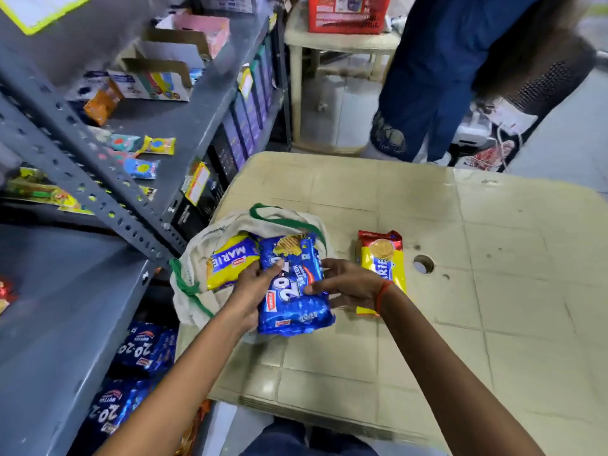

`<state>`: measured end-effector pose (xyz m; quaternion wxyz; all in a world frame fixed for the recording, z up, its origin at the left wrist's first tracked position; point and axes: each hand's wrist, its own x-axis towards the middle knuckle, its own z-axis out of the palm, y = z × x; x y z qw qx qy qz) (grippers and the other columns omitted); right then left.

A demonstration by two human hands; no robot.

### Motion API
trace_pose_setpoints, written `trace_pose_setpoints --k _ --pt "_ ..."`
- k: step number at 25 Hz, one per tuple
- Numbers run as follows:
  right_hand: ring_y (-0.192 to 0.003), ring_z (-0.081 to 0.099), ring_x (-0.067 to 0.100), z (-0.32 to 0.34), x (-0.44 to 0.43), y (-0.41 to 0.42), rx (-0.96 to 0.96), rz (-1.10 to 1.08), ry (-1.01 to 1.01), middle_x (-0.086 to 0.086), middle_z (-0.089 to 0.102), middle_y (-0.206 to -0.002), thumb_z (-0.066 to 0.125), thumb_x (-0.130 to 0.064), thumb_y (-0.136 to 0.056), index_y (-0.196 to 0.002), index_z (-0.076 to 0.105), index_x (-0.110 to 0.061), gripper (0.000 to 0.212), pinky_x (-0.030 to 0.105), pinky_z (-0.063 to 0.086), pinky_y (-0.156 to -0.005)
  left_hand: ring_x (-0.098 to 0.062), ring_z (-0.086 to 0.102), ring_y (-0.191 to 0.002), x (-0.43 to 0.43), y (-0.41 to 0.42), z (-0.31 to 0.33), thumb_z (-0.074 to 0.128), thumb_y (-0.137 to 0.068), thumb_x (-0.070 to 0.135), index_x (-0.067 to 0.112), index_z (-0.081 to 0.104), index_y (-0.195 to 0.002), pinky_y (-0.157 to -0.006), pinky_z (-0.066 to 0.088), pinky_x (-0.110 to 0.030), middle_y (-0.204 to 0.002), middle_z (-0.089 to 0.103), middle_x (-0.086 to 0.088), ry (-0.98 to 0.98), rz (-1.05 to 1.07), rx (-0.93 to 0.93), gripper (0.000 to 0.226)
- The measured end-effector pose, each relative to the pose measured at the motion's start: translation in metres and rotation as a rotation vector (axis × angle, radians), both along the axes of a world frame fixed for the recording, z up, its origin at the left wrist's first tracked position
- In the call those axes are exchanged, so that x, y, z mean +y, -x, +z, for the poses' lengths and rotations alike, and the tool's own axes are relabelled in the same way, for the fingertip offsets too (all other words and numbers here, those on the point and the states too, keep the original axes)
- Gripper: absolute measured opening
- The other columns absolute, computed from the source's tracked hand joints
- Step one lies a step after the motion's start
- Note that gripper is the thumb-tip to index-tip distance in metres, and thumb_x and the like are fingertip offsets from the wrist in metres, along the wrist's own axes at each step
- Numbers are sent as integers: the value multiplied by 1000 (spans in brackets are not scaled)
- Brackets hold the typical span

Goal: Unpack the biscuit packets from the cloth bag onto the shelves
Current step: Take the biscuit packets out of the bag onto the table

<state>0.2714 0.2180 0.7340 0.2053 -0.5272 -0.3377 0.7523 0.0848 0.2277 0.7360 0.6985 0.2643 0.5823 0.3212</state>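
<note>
A cream cloth bag (pixel 194 258) with green handles lies open on the beige table (pixel 493 291), next to the grey shelves (pixel 59 324). A blue 20-20 biscuit packet (pixel 292 311) sticks halfway out of the bag. My left hand (pixel 256 284) grips its left edge with the thumb on top. My right hand (pixel 348 284) holds its right edge, fingers spread on the wrapper. A yellow Marie packet (pixel 227 261) lies inside the bag to the left. Another yellow Marie packet (pixel 381 258) lies on the table behind my right wrist.
Blue 20-20 packets (pixel 138 357) fill the lower shelf at bottom left. Small snack sachets (pixel 144 156) and open cartons (pixel 158 77) sit on the upper shelf. A person in blue trousers (pixel 427 93) stands beyond the table. A round hole (pixel 423 264) marks the tabletop.
</note>
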Motion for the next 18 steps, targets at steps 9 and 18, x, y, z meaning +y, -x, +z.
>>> trace_pose_setpoints --k 9,18 --pt "-93 57 27 -44 -92 -92 -529 -19 197 13 59 -99 67 -17 -83 -105 53 -5 29 41 53 -61 -29 63 -106 -96 -115 -90 55 -90 20 12 53 -121 -97 50 -46 -122 64 -16 -42 -428 263 32" --pt "-127 40 36 -67 -96 -58 -1267 250 -123 24 41 -136 45 -9 -92 -131 33 7 44 40 38 -101 -36 48 -121 -103 -124 -107 45 -93 23 21 36 -140 -104 43 -41 -135 39 -17 -25 -577 705 48"
